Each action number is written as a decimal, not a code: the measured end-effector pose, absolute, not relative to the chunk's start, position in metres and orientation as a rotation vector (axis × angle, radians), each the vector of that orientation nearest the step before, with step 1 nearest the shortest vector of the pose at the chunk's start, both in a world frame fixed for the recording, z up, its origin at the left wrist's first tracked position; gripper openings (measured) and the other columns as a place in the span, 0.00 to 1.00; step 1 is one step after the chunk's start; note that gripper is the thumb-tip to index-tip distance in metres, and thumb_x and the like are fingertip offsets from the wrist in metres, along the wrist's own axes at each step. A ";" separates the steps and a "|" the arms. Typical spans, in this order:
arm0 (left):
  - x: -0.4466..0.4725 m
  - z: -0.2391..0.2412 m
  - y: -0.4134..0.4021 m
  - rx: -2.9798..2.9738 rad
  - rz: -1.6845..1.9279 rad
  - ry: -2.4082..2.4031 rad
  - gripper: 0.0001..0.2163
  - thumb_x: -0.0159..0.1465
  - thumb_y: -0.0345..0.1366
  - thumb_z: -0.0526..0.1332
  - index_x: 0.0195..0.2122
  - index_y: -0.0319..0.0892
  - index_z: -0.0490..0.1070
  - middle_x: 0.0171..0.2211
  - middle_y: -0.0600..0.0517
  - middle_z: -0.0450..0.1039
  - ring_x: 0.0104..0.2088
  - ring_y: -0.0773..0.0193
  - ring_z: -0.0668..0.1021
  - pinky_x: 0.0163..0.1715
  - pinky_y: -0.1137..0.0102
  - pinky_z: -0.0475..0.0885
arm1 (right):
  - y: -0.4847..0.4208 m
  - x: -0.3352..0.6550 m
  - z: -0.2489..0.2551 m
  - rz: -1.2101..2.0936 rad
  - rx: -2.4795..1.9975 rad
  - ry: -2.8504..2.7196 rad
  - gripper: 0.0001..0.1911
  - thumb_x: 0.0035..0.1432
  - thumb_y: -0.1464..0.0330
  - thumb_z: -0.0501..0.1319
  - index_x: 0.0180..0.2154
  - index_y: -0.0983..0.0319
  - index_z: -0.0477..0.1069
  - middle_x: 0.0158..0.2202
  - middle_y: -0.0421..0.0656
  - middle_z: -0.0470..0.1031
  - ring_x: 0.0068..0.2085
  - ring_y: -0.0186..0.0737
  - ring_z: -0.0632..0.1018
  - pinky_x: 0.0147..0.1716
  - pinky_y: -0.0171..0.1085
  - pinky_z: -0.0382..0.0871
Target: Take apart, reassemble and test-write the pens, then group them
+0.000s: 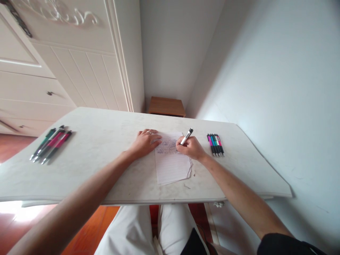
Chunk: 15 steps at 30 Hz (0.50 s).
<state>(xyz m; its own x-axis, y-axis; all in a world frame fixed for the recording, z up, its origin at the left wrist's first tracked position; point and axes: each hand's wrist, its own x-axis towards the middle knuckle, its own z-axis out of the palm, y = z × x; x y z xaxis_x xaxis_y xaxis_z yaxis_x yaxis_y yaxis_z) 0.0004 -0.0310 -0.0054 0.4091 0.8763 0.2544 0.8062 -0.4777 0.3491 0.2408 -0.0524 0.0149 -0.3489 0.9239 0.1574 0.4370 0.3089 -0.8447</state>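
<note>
A sheet of lined paper (171,169) with a torn right edge lies on the white table, with at least one more sheet under it. Dense dark scribbles cover its upper part. My right hand (192,147) grips a white pen with a black end (187,136), its lower end hidden by my fingers over the paper. At the paper's upper left edge rests my left hand (146,142), a ring on one finger; its fingers are spread and hold nothing.
Several colourful pens (215,145) lie in a row right of the paper. More pens (51,143) lie at the table's left end. The white table (106,124) stands by a white cabinet (87,71) and a pale wall (278,88). A wooden stand (166,105) is behind it.
</note>
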 end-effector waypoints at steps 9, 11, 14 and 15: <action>-0.001 -0.007 -0.030 2.495 0.636 1.487 0.16 0.67 0.46 0.55 0.49 0.49 0.78 0.56 0.47 0.72 0.56 0.49 0.70 0.55 0.53 0.63 | -0.052 0.242 0.015 0.790 -1.159 -2.055 0.05 0.47 0.70 0.60 0.22 0.64 0.72 0.22 0.39 0.71 0.23 0.30 0.66 0.24 0.31 0.58; -0.001 -0.008 -0.030 2.495 0.635 1.487 0.16 0.67 0.47 0.54 0.49 0.49 0.77 0.56 0.48 0.72 0.56 0.49 0.70 0.55 0.53 0.63 | -0.051 0.242 0.016 0.778 -1.166 -2.063 0.05 0.46 0.70 0.60 0.22 0.64 0.72 0.21 0.38 0.71 0.23 0.30 0.66 0.24 0.31 0.58; -0.001 -0.008 -0.030 2.497 0.632 1.493 0.17 0.68 0.47 0.54 0.49 0.50 0.78 0.56 0.48 0.72 0.56 0.50 0.70 0.55 0.54 0.63 | -0.052 0.243 0.018 0.854 -1.130 -2.072 0.05 0.46 0.71 0.60 0.22 0.64 0.72 0.21 0.38 0.71 0.23 0.30 0.67 0.24 0.31 0.58; -0.001 -0.008 -0.030 2.499 0.630 1.495 0.17 0.68 0.47 0.54 0.49 0.50 0.78 0.56 0.48 0.72 0.56 0.50 0.70 0.55 0.54 0.63 | -0.052 0.243 0.018 0.895 -1.109 -2.078 0.05 0.46 0.71 0.60 0.22 0.64 0.72 0.21 0.38 0.71 0.23 0.31 0.67 0.24 0.31 0.59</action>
